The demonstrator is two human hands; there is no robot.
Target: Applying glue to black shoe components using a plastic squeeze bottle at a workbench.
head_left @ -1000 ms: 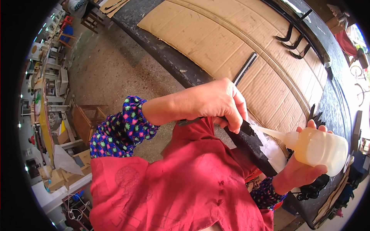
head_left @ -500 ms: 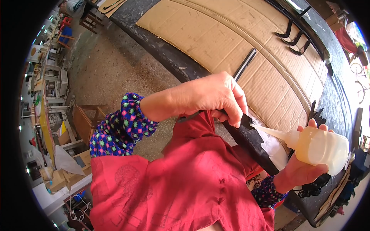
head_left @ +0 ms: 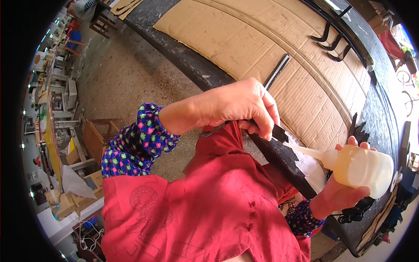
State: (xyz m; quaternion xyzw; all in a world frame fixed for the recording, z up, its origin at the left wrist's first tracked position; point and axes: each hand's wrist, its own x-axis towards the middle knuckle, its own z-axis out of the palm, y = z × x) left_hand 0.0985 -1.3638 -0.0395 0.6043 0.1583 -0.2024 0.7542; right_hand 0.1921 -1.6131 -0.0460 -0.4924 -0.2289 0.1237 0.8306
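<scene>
My left hand (head_left: 244,105) is closed in a pinch on a thin black strip (head_left: 217,128). One end of the strip sticks out to the left below the wrist; the part within the fingers is hidden. A translucent squeeze bottle (head_left: 370,170) with yellowish liquid and a long tapered nozzle lies on its side in my right hand (head_left: 338,196), whose fingers wrap it from behind and below. The nozzle tip reaches left to a black piece just right of my left fingertips; I cannot tell if they touch. Beneath the nozzle is a white sheet (head_left: 313,171) at the table edge.
Cardboard (head_left: 244,39) covers much of the dark table (head_left: 183,56). On it lie a narrow black bar (head_left: 276,72) and several curved black strips (head_left: 334,43). More black pieces (head_left: 358,129) lie near the bottle. A wooden stool (head_left: 102,24) stands far left.
The bottle has shifted very slightly left, and my left hand has risen a little with the strip. Both grips are the same.
</scene>
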